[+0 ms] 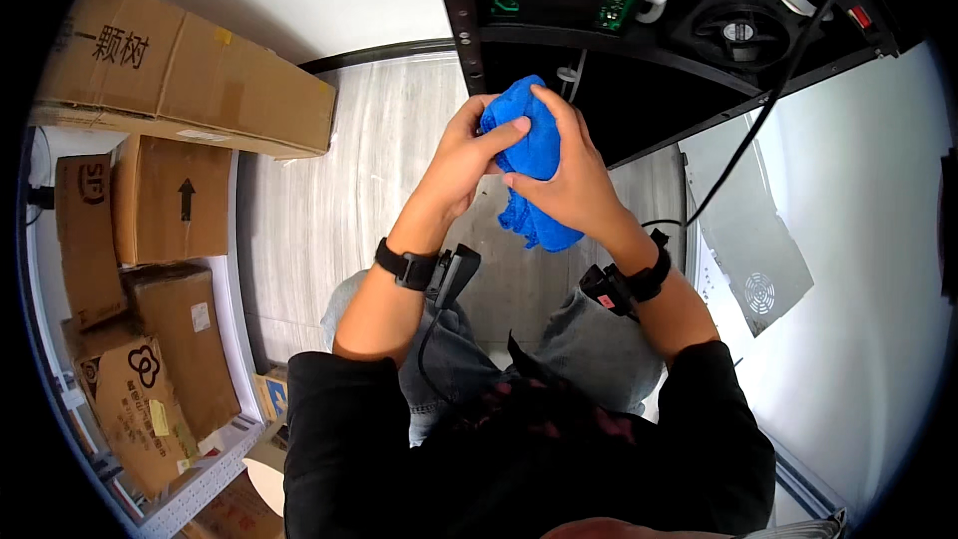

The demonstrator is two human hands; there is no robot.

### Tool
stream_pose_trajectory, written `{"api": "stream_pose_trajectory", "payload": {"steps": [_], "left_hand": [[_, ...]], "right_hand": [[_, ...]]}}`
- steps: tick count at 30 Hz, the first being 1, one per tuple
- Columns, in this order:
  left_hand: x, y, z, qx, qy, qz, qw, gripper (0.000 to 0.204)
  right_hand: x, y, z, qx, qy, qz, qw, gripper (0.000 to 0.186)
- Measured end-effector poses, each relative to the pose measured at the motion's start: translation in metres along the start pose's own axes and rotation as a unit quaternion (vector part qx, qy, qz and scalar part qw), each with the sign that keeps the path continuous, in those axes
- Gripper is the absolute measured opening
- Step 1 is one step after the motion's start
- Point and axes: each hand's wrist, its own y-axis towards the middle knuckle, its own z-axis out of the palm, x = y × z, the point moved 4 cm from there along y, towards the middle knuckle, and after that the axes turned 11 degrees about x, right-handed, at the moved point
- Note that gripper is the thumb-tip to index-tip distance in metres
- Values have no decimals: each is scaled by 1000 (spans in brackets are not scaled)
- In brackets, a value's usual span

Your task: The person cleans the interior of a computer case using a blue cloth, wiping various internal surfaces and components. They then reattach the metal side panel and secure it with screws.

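Fingers (507, 134) closed in on bunched blue cloth (540, 145), little gap left; left hand (459, 164) presses from left, thumb across front, right hand (574, 185) wraps right side, index finger over top. Neither hand nearer: both touch cloth. Cloth's long axis runs away from body, loose end dangling below right palm, above pale floor (384, 155). Open black housing (569, 10) lies just beyond cloth, toward upper right; contact between them cannot be told.

Head-worn fisheye view, looked steeply down over the knees (601, 347), faced the floor (384, 165), sat near the fingers (504, 135).
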Motion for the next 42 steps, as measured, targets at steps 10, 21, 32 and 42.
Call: {"api": "stream_pose_trajectory", "payload": {"steps": [10, 21, 32, 42], "left_hand": [[-20, 7, -56, -67, 34, 149, 986, 55], [-27, 8, -47, -76, 105, 171, 977, 63], [-21, 10, -45, -113, 130, 174, 969, 65], [-12, 19, -50, -122, 96, 198, 968, 54]], "right_hand": [[36, 27, 13, -114, -250, -156, 949, 77], [31, 26, 30, -123, -280, -140, 942, 81], [8, 28, 37, -126, -274, -142, 943, 78], [1, 26, 31, -139, -228, -137, 954, 72]]}}
